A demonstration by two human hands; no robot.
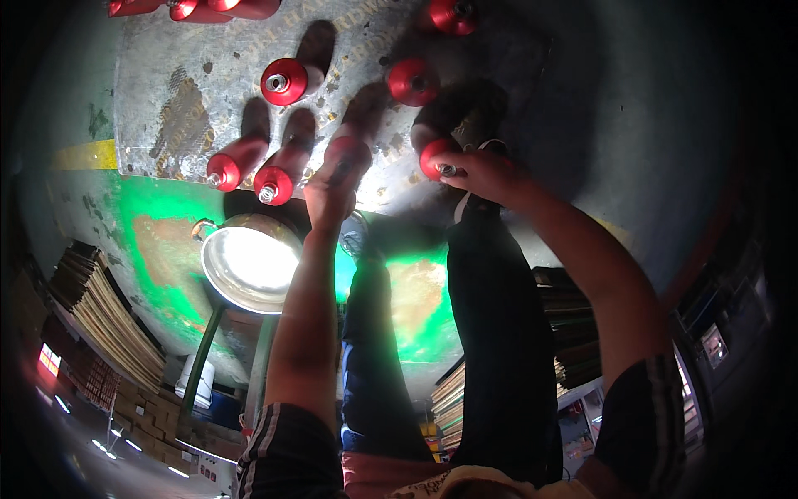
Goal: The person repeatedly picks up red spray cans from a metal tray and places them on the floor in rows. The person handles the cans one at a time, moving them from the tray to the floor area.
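My left hand (329, 200) is closed round a red bottle (349, 152), which is blurred, over the near part of the worn grey metal sheet (212, 62). To its right, the fingers of my right hand (490, 176) close at the neck of another red bottle (434, 155). Left of my left hand two red bottles stand side by side, a nearer one (273, 185) and one further left (226, 170), their clear necks uncovered. Beyond my hands are more: one red bottle (284, 81) at left, one (413, 81) in the middle.
A bright round lamp (251, 262) on a stand glows beside my left forearm. More red bottles lie or stand at the far left edge, and one red bottle (453, 15) is at the far edge. Cardboard stacks (112, 320) and cartons (150, 420) stand at left. My legs are below my hands.
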